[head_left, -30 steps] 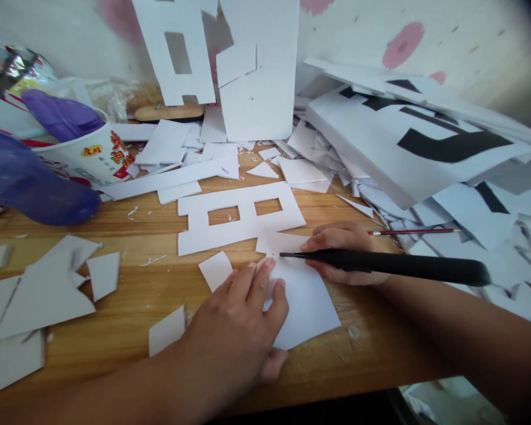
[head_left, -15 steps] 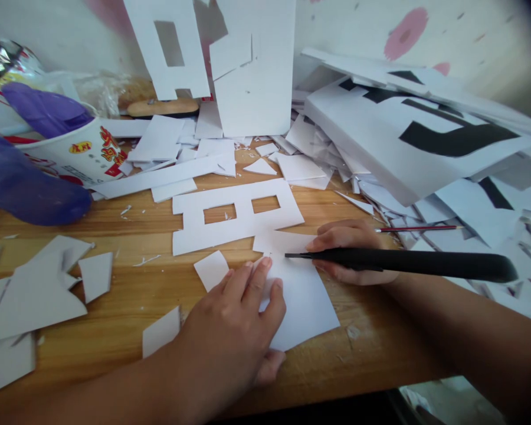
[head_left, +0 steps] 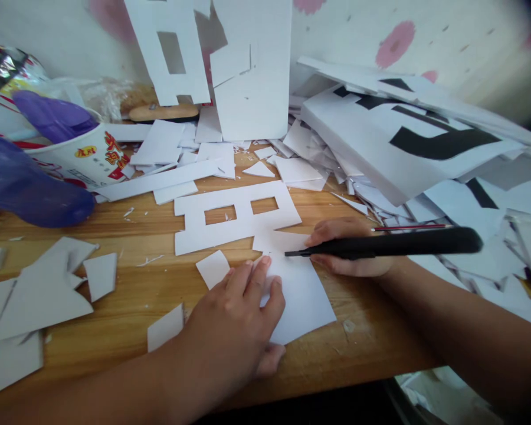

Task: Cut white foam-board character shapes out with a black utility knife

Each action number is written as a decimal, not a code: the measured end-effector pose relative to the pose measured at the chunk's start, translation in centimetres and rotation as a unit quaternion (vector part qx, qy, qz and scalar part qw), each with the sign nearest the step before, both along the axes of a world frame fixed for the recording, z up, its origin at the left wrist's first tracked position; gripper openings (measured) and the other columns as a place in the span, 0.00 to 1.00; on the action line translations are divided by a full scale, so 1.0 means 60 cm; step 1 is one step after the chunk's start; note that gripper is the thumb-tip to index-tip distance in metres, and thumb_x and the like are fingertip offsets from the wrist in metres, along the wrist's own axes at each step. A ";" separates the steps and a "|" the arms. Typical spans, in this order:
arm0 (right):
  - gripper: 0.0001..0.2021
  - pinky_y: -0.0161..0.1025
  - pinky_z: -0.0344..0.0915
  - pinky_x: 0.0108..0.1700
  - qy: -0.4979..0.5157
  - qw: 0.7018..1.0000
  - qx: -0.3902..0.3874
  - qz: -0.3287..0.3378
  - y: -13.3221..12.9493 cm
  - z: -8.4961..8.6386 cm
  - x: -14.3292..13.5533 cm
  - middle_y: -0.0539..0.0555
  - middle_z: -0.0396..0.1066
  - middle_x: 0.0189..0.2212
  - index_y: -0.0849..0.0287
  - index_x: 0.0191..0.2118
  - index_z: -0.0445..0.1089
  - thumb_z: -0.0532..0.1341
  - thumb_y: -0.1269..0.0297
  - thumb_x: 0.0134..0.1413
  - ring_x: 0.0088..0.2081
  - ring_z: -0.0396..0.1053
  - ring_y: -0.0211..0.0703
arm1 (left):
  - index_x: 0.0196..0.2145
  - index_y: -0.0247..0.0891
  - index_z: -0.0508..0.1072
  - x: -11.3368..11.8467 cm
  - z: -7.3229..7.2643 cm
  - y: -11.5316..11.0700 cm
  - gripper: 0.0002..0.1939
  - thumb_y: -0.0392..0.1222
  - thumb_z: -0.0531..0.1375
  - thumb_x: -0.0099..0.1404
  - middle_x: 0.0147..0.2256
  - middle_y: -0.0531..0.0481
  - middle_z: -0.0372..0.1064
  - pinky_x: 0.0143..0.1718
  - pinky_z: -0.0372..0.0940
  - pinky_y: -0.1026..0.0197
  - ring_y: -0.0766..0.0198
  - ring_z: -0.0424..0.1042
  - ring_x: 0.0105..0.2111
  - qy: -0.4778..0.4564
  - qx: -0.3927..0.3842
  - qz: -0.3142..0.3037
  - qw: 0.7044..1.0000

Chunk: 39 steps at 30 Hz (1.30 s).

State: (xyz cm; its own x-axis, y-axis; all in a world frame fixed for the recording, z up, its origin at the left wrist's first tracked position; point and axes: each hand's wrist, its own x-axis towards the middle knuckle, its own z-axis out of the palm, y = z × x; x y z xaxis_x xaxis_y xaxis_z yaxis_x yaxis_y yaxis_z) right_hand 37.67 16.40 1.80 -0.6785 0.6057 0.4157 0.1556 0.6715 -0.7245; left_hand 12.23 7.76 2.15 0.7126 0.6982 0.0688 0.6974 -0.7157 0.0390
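Note:
A white foam-board sheet lies near the table's front edge. My left hand rests on its left side, fingers spread and pressing down; the thumb is at the near edge. My right hand is closed around a black utility knife. The knife lies low over the sheet, its tip pointing left, just right of my left fingertips. I cannot tell whether the tip touches the board. Just beyond is a white panel with two rectangular openings. A small white offcut sits beside my left fingers.
More offcuts lie at the left. A paper tub and a purple-blue plastic object stand behind them. Cut white boards stand upright at the back. A heap of boards with black markings fills the right, near a thin red stick.
The rear end of the knife has swung a little toward the left and upward in view, while its tip stays near the same spot. My left hand stays in place. The view has shifted slightly.

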 end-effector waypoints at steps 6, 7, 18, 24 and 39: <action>0.09 0.38 0.72 0.34 0.119 0.963 -0.057 -0.233 -0.015 0.037 -0.001 0.50 0.76 0.32 0.52 0.38 0.74 0.68 0.67 0.49 0.33 0.74 0.41 | 0.54 0.30 0.71 0.003 0.006 0.000 0.37 0.55 0.67 0.51 0.59 0.25 0.61 0.47 0.70 0.45 0.38 0.67 0.54 0.015 -0.016 0.009 1.000; 0.09 0.38 0.72 0.32 0.122 0.952 -0.063 -0.274 -0.023 0.042 -0.003 0.50 0.75 0.32 0.51 0.39 0.74 0.68 0.66 0.50 0.32 0.73 0.41 | 0.54 0.30 0.71 0.003 0.007 -0.001 0.37 0.55 0.67 0.51 0.59 0.26 0.61 0.48 0.70 0.45 0.39 0.67 0.54 0.014 -0.018 0.014 1.000; 0.14 0.42 0.73 0.31 0.112 0.868 -0.109 -0.471 -0.160 -0.025 -0.081 0.51 0.75 0.33 0.54 0.42 0.70 0.68 0.60 0.49 0.29 0.74 0.43 | 0.55 0.34 0.70 -0.007 0.011 -0.007 0.35 0.58 0.66 0.56 0.61 0.34 0.60 0.54 0.64 0.41 0.40 0.65 0.55 -0.048 -0.025 -0.003 0.999; 0.12 0.42 0.73 0.37 -0.005 0.885 -0.012 -0.466 -0.170 -0.029 -0.084 0.53 0.77 0.34 0.52 0.42 0.70 0.67 0.61 0.51 0.35 0.75 0.45 | 0.56 0.35 0.69 -0.018 0.005 0.008 0.31 0.56 0.64 0.60 0.62 0.37 0.60 0.58 0.60 0.42 0.42 0.62 0.57 -0.049 -0.034 -0.024 0.998; 0.10 0.39 0.72 0.31 -0.020 0.903 0.031 -0.428 -0.165 -0.018 -0.091 0.50 0.77 0.31 0.51 0.42 0.70 0.64 0.66 0.53 0.30 0.75 0.43 | 0.60 0.36 0.65 -0.022 -0.014 0.029 0.33 0.60 0.58 0.64 0.64 0.40 0.56 0.63 0.52 0.41 0.45 0.56 0.64 -0.044 -0.049 -0.066 0.996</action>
State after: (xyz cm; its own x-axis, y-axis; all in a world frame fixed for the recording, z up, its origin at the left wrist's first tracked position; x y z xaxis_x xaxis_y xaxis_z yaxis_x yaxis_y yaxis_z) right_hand 32.21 6.52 0.74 0.0121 0.8914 0.4531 0.6618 0.3325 -0.6719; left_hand 10.89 9.49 1.33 0.7923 0.6060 0.0714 0.5888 -0.7900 0.1706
